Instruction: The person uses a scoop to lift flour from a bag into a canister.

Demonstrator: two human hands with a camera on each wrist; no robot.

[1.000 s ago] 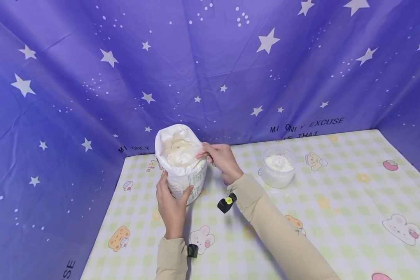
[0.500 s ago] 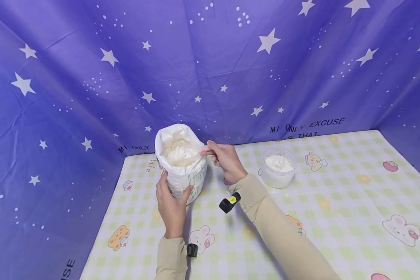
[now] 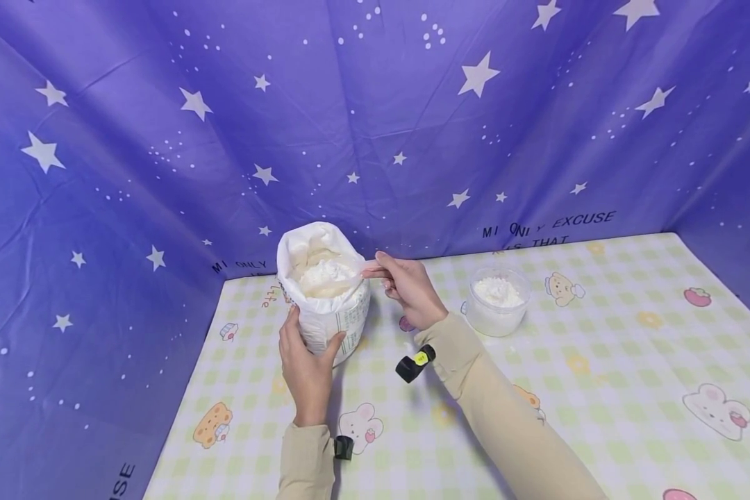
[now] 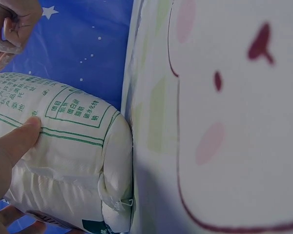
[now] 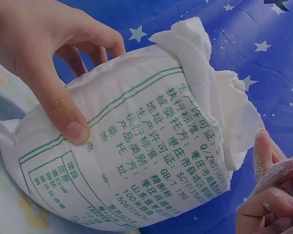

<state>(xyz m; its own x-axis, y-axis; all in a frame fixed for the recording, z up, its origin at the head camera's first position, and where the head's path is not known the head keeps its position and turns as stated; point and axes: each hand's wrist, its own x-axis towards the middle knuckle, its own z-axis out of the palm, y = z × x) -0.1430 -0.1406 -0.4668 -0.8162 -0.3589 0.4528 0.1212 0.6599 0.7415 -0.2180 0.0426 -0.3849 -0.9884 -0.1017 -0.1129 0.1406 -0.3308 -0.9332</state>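
A white cloth flour bag point(image 3: 328, 316) with green print stands upright on the table, its mouth spread wide. My left hand point(image 3: 306, 364) grips the bag's near side, the thumb on the printed front in the left wrist view. At the bag's right rim, my right hand point(image 3: 409, 288) pinches a clear plastic scoop, mostly hidden by its load and the bag's edge. A heap of white flour point(image 3: 328, 273) shows inside the mouth. Flour dusts the right fingers point(image 5: 278, 170) in the right wrist view.
A clear round tub point(image 3: 496, 316) with flour in it stands on the table to the right of the bag. A checked cloth with cartoon prints point(image 3: 631, 361) covers the table. Behind hangs a blue-purple curtain point(image 3: 375, 125) with stars.
My right hand has drawn slightly back to the right, out of the bag's mouth. A white heap of flour has come up inside the opening. The left hand has held still.
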